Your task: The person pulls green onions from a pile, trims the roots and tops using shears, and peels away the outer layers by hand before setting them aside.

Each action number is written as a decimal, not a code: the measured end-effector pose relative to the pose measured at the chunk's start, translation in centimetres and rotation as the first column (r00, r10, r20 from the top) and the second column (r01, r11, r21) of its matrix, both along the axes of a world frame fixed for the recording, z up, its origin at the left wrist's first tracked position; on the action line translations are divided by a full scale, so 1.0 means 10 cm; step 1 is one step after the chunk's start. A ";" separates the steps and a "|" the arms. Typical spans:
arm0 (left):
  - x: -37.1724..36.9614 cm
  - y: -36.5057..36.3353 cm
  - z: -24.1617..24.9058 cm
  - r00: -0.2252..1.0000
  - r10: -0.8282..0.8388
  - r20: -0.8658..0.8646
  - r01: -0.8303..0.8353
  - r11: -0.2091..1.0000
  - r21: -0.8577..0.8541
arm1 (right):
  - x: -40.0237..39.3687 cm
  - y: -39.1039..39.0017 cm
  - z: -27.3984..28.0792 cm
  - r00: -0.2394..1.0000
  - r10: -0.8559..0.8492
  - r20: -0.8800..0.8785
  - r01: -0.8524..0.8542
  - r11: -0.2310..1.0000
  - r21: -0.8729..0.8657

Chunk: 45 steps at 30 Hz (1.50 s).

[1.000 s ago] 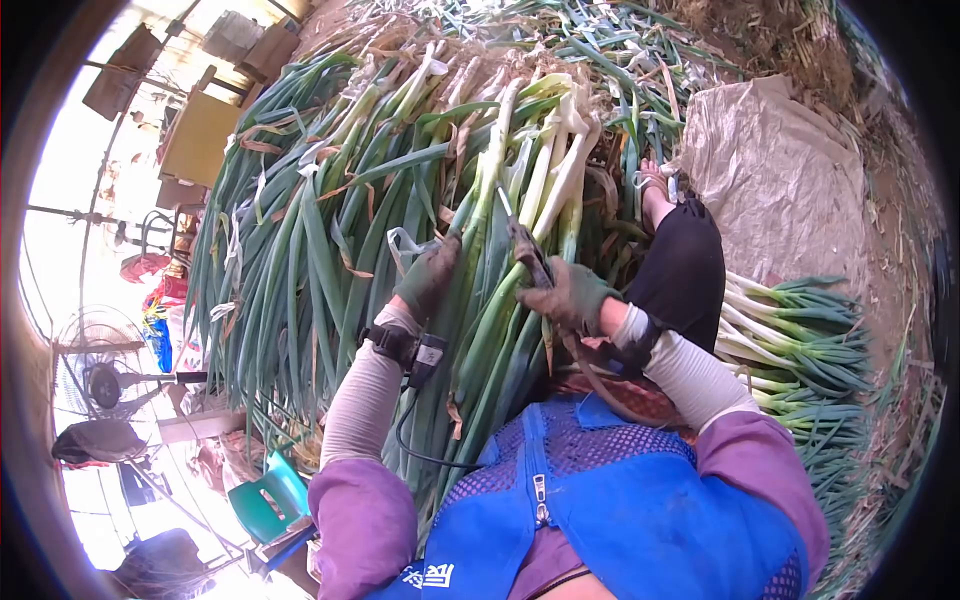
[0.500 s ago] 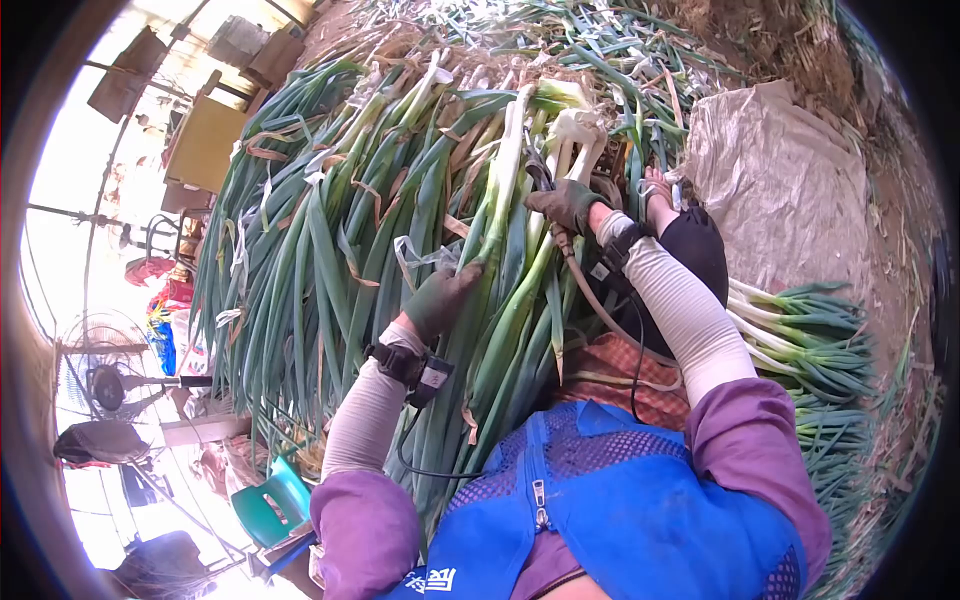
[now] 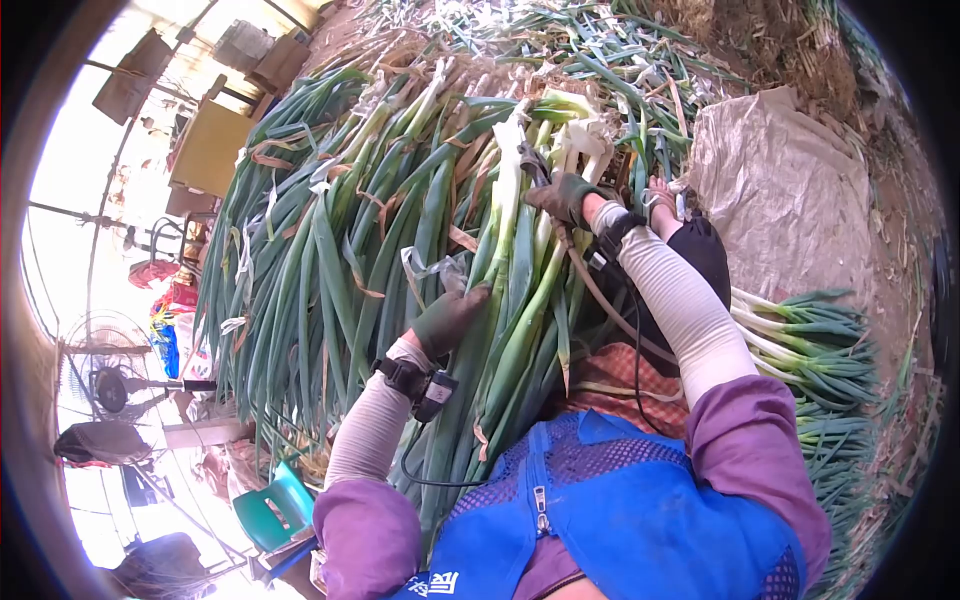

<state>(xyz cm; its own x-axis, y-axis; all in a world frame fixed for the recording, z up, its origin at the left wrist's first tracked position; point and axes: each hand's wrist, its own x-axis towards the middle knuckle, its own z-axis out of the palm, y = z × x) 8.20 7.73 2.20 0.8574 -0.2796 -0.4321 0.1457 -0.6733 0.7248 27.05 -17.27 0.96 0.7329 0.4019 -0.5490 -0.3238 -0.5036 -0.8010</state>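
My left hand, in a dark glove, is closed around a green onion at its green part. The onion's white end points away from me, its outer skin spread wide near the tip. In my gloved right hand is an air blow gun, its dark nozzle right beside the white stalk. A hose runs from the gun back toward my lap. Other green onions with thick white ends lie just beyond the right hand. Under the left hand, long leaves hang toward my lap.
A large heap of green onions spreads to the left and ahead. On the right are a pale sack and bundled onions with clean white stems. A bare foot shows near the sack. A green stool and a fan stand left.
The onion's white end has shifted slightly left, and its skin now looks loosened and wider. The blow gun's nozzle shows more clearly beside it. My left hand has moved slightly down and right.
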 end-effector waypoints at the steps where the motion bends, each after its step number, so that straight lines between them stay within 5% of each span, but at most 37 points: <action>1: 0.00 -0.02 0.04 1.000 -0.002 -0.003 0.002 1.000 0.013 | 0.13 0.02 -0.11 0.999 0.031 0.017 -0.030 0.998 -0.052; 5: 0.02 -0.03 0.08 0.996 -0.079 0.044 0.077 0.996 0.047 | 0.21 0.01 -0.13 0.942 0.173 0.288 -0.114 0.971 -0.211; 8: 0.04 -0.04 0.11 0.999 -0.046 -0.019 0.047 0.998 0.043 | 0.17 0.02 -0.01 0.955 0.153 0.253 -0.088 0.964 -0.252; 11: 0.07 -0.11 0.20 0.952 0.166 -0.255 -0.161 0.986 0.040 | 0.16 0.04 0.07 0.952 0.147 0.270 -0.059 0.950 -0.307; 14: 0.00 -0.09 0.12 1.000 -0.018 0.017 0.017 0.999 0.045 | 0.22 0.09 0.05 0.954 0.175 0.242 -0.084 0.935 -0.345; 15: 0.00 -0.09 0.11 0.998 0.049 -0.036 -0.048 0.999 0.023 | 0.25 0.08 0.03 0.869 0.359 0.340 -0.204 0.888 -0.413; 17: 0.02 -0.10 0.08 0.974 0.176 -0.144 -0.180 0.984 -0.014 | 0.22 0.07 -0.06 0.903 0.301 0.307 -0.180 0.913 -0.366; 20: 0.10 0.07 0.09 0.952 -0.279 0.128 0.252 0.947 0.198 | -0.08 0.04 -0.18 0.932 0.248 0.262 -0.161 0.935 -0.315; 22: 0.30 -0.08 0.53 0.966 0.047 -0.256 0.051 0.930 0.364 | -0.47 -0.10 0.06 0.916 0.294 0.272 -0.209 0.930 -0.302; 23: 0.41 0.29 0.06 0.997 0.012 -0.073 0.010 0.955 0.296 | -0.61 -0.16 -0.11 0.920 0.266 0.288 -0.208 0.954 -0.216; 24: 0.50 0.20 0.45 0.999 0.035 -0.010 -0.026 0.876 0.482 | -0.74 -0.21 -0.28 0.923 0.239 0.302 -0.209 0.969 -0.129; 25: 0.65 0.38 0.39 0.992 0.083 0.094 -0.114 0.909 0.402 | -0.92 -0.28 -0.04 0.932 0.177 0.317 -0.134 0.979 -0.153; 27: 0.92 0.40 0.53 0.938 0.118 0.327 -0.314 0.692 0.650 | -1.04 -0.35 -0.07 0.957 0.147 0.249 -0.133 0.989 -0.071; 29: 1.11 0.55 0.21 0.922 0.153 0.356 -0.369 0.621 0.691 | -1.06 -0.44 -0.17 0.971 0.192 0.144 -0.197 0.980 0.016; 31: 1.14 0.35 0.12 0.913 0.178 0.366 -0.404 0.504 0.763 | -1.24 -0.44 -0.24 0.969 0.101 0.224 -0.096 0.995 -0.031; 35: 1.24 0.13 -0.42 0.910 -0.086 0.405 -0.374 0.248 0.894 | -1.41 -0.42 -0.15 0.971 0.070 0.228 -0.043 0.992 -0.123; 38: 1.23 0.08 -0.26 0.911 0.124 0.392 -0.411 0.307 0.858 | -1.40 -0.43 -0.19 0.974 0.057 0.221 -0.035 0.994 -0.103; 43: 1.26 -0.03 -0.08 0.925 0.207 0.317 -0.369 0.300 0.880 | -1.40 -0.51 -0.25 0.978 0.045 0.205 -0.037 0.998 -0.044; 45: 1.21 0.03 -0.03 0.909 0.225 0.351 -0.416 0.436 0.798 | -1.42 -0.59 -0.26 0.983 0.009 0.183 -0.008 1.000 -0.006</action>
